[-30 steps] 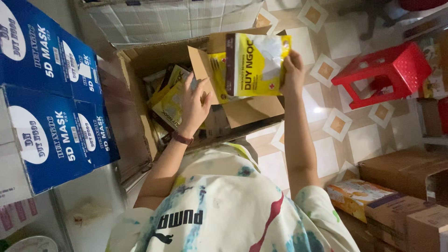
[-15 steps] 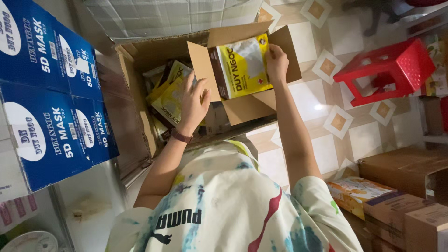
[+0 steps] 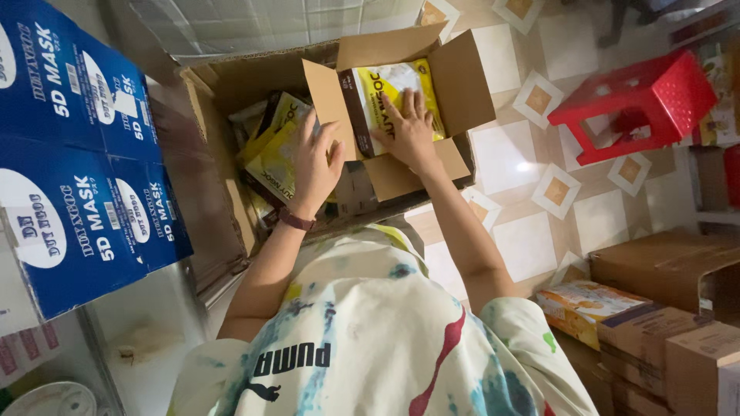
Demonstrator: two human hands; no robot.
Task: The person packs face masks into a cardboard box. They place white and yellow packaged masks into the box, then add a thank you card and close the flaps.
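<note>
My right hand (image 3: 409, 129) lies flat on a yellow and white pack of masks (image 3: 385, 91), pressing it down inside a small open cardboard box (image 3: 470, 77). My left hand (image 3: 314, 163) is spread, fingers apart, against the near flap of that small box, just above several more yellow packs (image 3: 274, 150) stacked in a larger open cardboard carton (image 3: 220, 85). A dark band circles my left wrist.
Stacked blue cartons (image 3: 77, 154) stand at the left. A red plastic stool (image 3: 636, 104) sits on the tiled floor at the right. Brown cardboard boxes (image 3: 663, 270) and a colourful box (image 3: 586, 304) are piled at the lower right.
My right hand has carried the yellow pack down from the air into the small box and now lies flat on it. My left hand has shifted onto the box's flap.
</note>
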